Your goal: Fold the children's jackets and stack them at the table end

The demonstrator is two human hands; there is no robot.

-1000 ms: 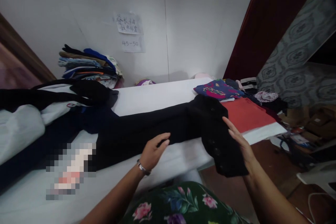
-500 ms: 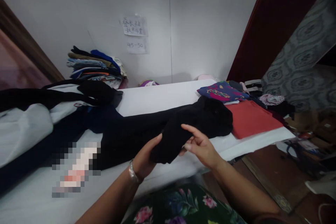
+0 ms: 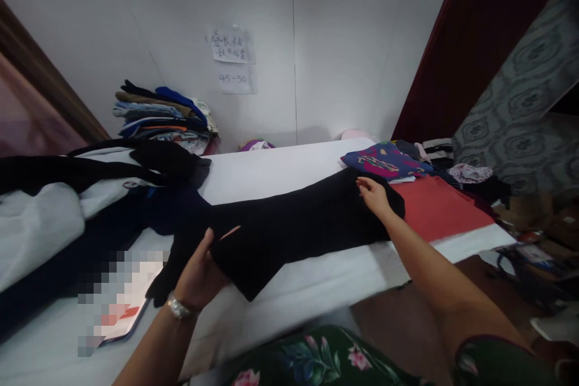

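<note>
A black garment (image 3: 298, 217) lies stretched lengthwise across a white-covered table. My left hand (image 3: 199, 280) grips its left end, thumb above and fingers beneath the cloth. A bit of skin shows through a narrow gap in the fabric beside that thumb. At the other end my right hand (image 3: 374, 196) rests on the black cloth with its fingers loosely bent, not wrapped round it. A dark navy garment (image 3: 176, 208) lies against the black one on the left. Close to my left wrist is a phone-like slab (image 3: 129, 313) with a partly blurred, lit face.
A red folded cloth (image 3: 434, 208) and a purple patterned garment (image 3: 389, 160) lie at the right. Folded clothes form a stack (image 3: 163, 117) by the wall. White and black clothes (image 3: 49, 211) are heaped at left. Handwritten paper signs (image 3: 233, 48) hang on the wall.
My left hand has moved left with the garment's end, and my right hand has gone right and farther away onto its other end. The bunched black cloth now lies flatter and longer.
</note>
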